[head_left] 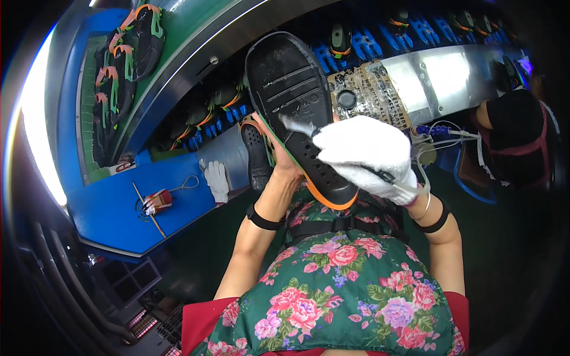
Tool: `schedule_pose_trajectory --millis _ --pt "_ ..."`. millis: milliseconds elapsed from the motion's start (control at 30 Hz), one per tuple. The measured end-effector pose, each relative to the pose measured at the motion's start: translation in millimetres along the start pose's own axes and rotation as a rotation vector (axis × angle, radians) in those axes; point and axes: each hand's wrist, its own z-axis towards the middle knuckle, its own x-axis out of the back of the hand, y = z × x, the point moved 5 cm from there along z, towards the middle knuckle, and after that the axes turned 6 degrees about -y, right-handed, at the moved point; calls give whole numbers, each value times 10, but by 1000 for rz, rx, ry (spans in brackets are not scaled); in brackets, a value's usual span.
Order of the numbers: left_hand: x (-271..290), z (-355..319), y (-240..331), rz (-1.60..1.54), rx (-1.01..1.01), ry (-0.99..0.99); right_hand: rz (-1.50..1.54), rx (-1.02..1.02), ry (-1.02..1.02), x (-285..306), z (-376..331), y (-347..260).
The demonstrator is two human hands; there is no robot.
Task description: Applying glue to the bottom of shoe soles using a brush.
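My bare left hand (278,148) is closed round the left edge of a black shoe sole (291,89), its fingers partly hidden behind it. The sole is tilted up in front of me, with grooves across its far half, small holes in its near half, and an orange and green rim. In a white knitted glove, my right hand (368,151) grips a thin brush (300,127) whose pale tip rests on or just over the sole's middle. Left of my left hand lies another black sole (256,155) with holes.
Black shoes with orange and green trim (122,71) stand at the upper left. Blue racks (365,44) carry more shoes. A round black cap (346,99) sits on taped cardboard (380,89). On the left are a blue table (107,219) and white glove (216,180). At right sits another person (516,136).
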Motion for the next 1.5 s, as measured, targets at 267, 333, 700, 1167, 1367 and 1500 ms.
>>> schedule_pose_trajectory --millis 267,333,700,1167,1367,1500 --pt "-164 96 57 -189 55 -306 125 -103 -26 -128 -182 7" --pt "-116 134 126 -138 42 -304 -57 -48 -23 -130 -198 -27" --pt "-26 254 300 -31 -92 -299 -92 -17 -56 -165 -275 -121" --pt "-251 317 421 9 -213 -479 251 -193 65 -42 -322 28" --pt "-207 347 447 44 -166 -464 187 -156 95 7 -354 -8" --pt "-134 396 440 93 -176 -466 360 -282 127 -17 -444 99"
